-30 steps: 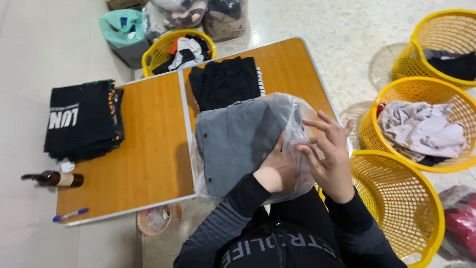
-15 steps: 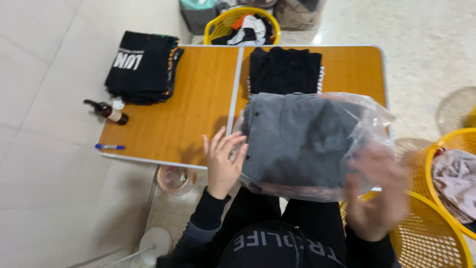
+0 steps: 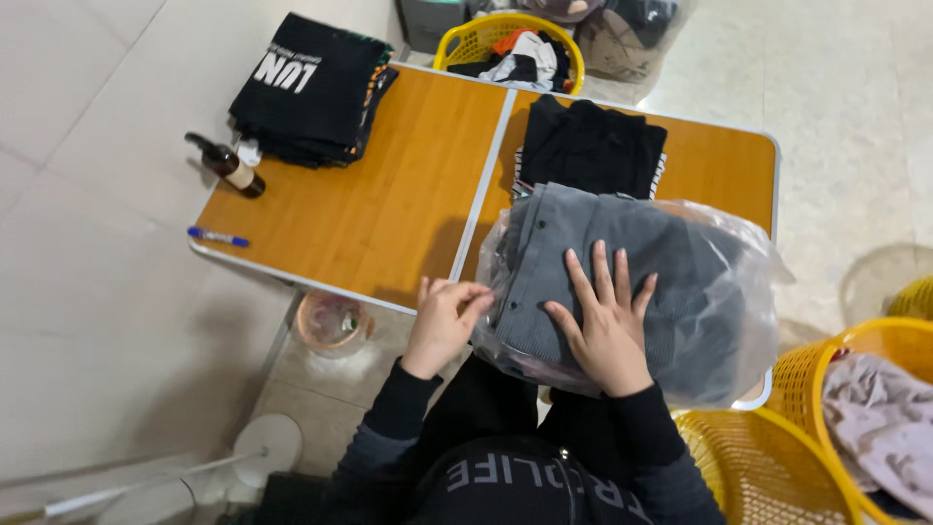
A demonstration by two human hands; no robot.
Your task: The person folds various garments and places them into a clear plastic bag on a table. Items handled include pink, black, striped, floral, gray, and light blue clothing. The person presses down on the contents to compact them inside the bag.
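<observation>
A folded grey garment inside a clear, crinkled plastic bag lies at the near right edge of the orange wooden folding table. The right hand is pressed flat on it, fingers spread; the left hand pinches the bag's left edge. Air is best pressed out towards that pinched edge.

Wooden folding table — black shirt stack, brown bottle, blue pen, black garment, bagged grey garment.
</observation>
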